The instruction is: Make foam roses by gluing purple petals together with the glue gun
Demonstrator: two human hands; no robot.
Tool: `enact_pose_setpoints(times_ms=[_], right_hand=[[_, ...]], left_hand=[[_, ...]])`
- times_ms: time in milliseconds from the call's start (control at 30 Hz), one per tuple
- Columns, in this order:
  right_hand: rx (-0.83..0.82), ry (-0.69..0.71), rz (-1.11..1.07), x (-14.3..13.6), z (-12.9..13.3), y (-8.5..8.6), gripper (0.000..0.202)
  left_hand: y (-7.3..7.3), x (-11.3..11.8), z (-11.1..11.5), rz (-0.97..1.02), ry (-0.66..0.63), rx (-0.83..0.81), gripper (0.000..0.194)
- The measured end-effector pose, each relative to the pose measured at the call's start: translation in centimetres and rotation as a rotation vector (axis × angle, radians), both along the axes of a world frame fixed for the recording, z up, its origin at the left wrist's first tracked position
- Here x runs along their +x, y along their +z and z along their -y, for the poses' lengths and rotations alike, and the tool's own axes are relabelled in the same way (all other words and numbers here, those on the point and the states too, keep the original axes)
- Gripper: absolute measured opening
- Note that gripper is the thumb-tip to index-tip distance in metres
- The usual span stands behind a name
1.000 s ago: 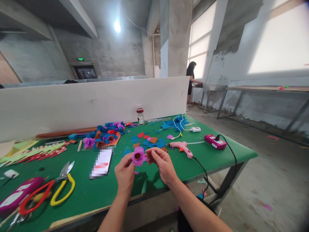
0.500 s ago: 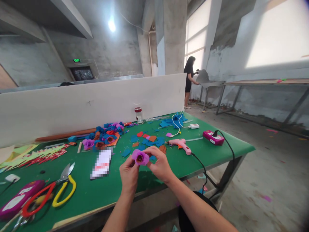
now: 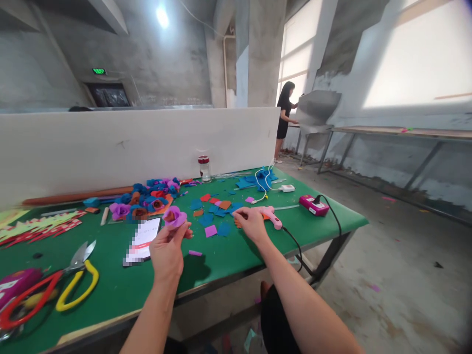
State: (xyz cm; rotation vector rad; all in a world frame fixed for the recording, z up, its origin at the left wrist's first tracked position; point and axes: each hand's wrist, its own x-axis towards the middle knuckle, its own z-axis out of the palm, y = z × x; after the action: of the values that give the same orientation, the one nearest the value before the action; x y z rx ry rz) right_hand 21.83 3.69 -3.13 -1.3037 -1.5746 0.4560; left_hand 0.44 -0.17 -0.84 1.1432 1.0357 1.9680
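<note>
So the left grip (image 3: 167, 253) has a purple paper flower (image 3: 174, 216) pinched between its fingers, held up over the green table (image 3: 118, 300) with the bloom on top. The right grip (image 3: 252, 225) is over by the scraps, thumb and fingertips bunched close together. Can't tell if there's a scrap between them, sorry.

Just beyond the right grip and off toward its left there's a scatter of blue, red and brown paper pieces (image 3: 223, 229), plus a purple square (image 3: 211, 231) lying between the two grips. A pink glue gun (image 3: 275, 220) sits right beside the right grip, partly hidden behind it, and its dark cord runs off the near edge. Farther right of that grip is a magenta box (image 3: 313, 205) with a black plug in it.

Over on the left grip's side, a phone (image 3: 143, 240) lies flat just to its left, and some big scissors (image 3: 79, 275) are farther left with the blades open, one red handle and one yellow. Past the left grip there's a heap of finished-looking flowers (image 3: 157, 194) in blue, purple and brown. A red-lidded glass jar (image 3: 204, 169) stands beyond both grips, near the white board (image 3: 147, 142).
</note>
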Motion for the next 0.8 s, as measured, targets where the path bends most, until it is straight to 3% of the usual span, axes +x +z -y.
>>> enact_pose_setpoints(times_ms=[100,233,433,567,700,800], right_hand=[[-0.043,0.086,0.179,-2.1,-1.2,-0.3,0.016],[-0.11,0.094,0.361,-5.0,-1.7,-0.5,0.017],[-0.105,0.057,0.483,-6.1,-0.6,0.4,0.028],[-0.142,-0.022,0.51,-3.0,-2.3,1.9,0.021],[-0.249,-0.228,0.567,3.1,-6.6,3.4,0.026],[-0.343,-0.276,0.628,6.3,-9.8,4.0,0.022]], left_hand=[[-0.1,-0.1,0.0,0.029,-0.035,-0.005,0.021],[-0.2,0.1,0.5,0.031,-0.061,-0.037,0.02],[0.1,-0.5,1.0,0.008,-0.059,-0.038,0.02],[0.1,-1.2,1.1,-0.037,-0.084,-0.028,0.02],[0.2,-1.9,1.2,-0.027,-0.108,-0.051,0.023],[0.6,-2.2,1.2,-0.049,-0.088,-0.061,0.025]])
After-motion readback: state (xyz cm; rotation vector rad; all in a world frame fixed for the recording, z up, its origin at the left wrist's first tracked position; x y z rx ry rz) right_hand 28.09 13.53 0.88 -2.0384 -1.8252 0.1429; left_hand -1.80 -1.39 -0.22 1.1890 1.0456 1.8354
